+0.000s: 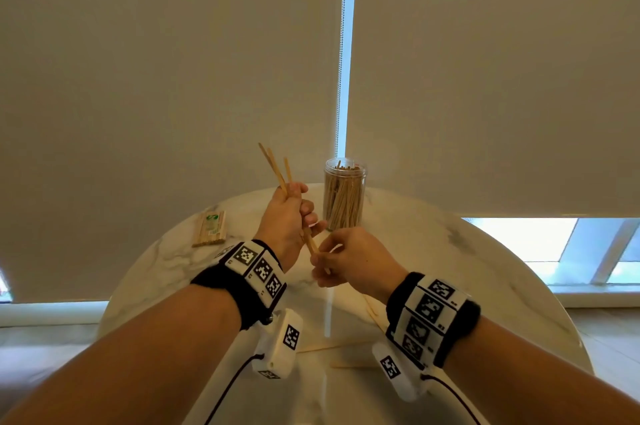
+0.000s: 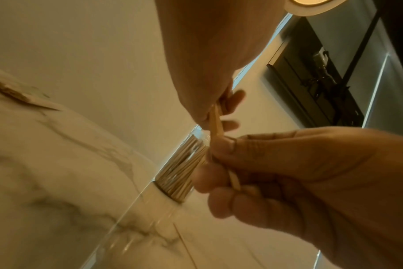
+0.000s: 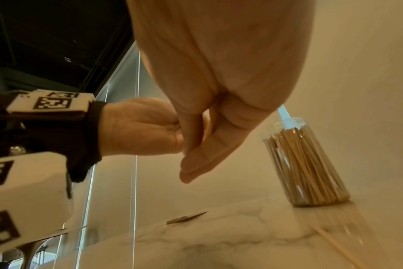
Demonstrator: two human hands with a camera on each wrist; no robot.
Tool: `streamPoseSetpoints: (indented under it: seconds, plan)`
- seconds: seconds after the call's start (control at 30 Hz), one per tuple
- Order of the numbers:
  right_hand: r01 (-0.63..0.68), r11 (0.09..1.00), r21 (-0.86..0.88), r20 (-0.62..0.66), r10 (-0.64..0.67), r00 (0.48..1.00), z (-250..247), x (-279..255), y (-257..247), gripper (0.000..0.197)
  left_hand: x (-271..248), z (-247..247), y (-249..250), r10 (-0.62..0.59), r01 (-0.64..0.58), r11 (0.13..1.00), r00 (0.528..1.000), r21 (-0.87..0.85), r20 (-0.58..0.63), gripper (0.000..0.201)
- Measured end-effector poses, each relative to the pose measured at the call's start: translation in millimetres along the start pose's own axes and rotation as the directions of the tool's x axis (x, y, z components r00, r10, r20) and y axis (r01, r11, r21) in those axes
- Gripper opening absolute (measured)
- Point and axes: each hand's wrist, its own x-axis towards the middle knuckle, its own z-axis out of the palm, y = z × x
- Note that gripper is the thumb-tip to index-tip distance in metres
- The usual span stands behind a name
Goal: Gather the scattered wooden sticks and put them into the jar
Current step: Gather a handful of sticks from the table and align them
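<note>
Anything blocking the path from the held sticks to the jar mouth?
Nothing visible does. The left hand grips the sticks, the right hand pinches their lower ends, and the jar stands just beyond, its mouth open, though already packed with sticks.

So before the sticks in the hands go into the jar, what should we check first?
1. Jar open on top: ok, no lid seen.
2. Jar upright on the table: ok.
3. Left hand grips its sticks: ok.
4. Right hand pinches the sticks' lower end: ok.
5. Room left in the jar: cannot tell, it looks nearly full.
6. Loose sticks still on the table: not ok, a few remain near the wrists.
</note>
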Motion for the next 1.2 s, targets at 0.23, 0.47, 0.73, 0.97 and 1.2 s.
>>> streamPoseSetpoints:
  seconds: [0.23,0.47,0.73,0.97,1.2]
  plan:
    - [-0.060,0.993,-0.099,0.105,0.071,0.992,-7.2,-2.5,-11.9,0.025,-1.0,-5.9,-1.5,0.002,0.000,0.998,0.999,0.059,-0.033,0.025]
    - [0.273,0.940,-0.207,-0.354,-0.332,0.875,-50.1,19.0,-61.0,0.028,-34.6,4.2,-1.3,-0.114,-0.113,0.737,0.951,0.666,0.287,0.039]
    - [0.087,0.920,-0.382,0.077,-0.062,0.995,-44.9,1.4,-39.1,0.056,-62.0,25.4,-7.1,-0.231,-0.176,0.642,0.884,0.747,0.407,0.020]
    - [-0.327,0.771,-0.546,-0.186,0.269,0.945,-84.3,-31.2,3.5,0.057,-64.3,-0.1,-24.1,-0.398,-0.438,0.001,0.825,0.899,0.402,0.044]
    - [-0.505,0.484,-0.715,-0.186,0.564,0.805,-77.5,-56.7,39.4,0.084,-74.6,-1.6,-49.4,-0.464,-0.497,-0.183,0.804,0.848,0.371,0.036]
